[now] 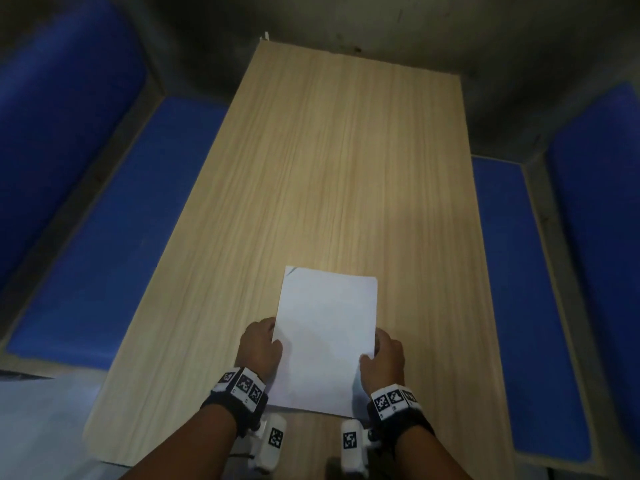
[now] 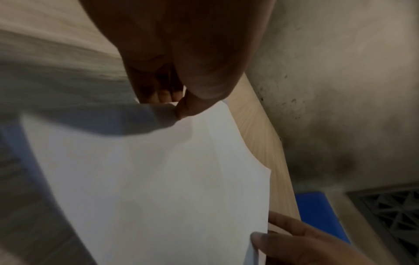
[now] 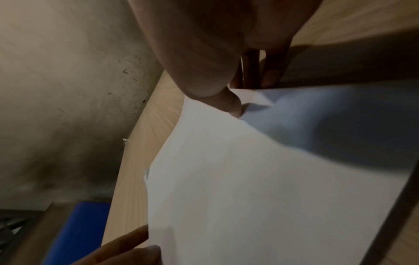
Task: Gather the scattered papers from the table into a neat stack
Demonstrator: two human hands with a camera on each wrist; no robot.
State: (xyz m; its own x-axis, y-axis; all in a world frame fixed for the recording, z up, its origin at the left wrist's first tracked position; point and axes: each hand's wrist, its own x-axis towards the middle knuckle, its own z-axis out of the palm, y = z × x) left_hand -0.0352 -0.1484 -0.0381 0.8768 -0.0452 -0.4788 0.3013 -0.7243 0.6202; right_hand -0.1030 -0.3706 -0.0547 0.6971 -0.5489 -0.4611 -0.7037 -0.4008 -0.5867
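Observation:
A stack of white papers (image 1: 325, 337) lies near the front of the wooden table (image 1: 346, 168), long side pointing away from me. My left hand (image 1: 263, 344) grips its left edge, thumb on top and fingers beneath, as the left wrist view shows the papers (image 2: 147, 188) pinched by the left hand (image 2: 179, 107). My right hand (image 1: 381, 355) grips the right edge the same way; in the right wrist view its thumb presses the papers (image 3: 249, 188) at the right hand (image 3: 233, 105). A slightly offset sheet shows at the stack's far left corner.
Blue cushioned benches (image 1: 114, 244) run along the left of the table and more blue seating (image 1: 512, 306) along the right. A grey stained wall (image 1: 381, 26) stands beyond the far edge. The table's far half shows only bare wood.

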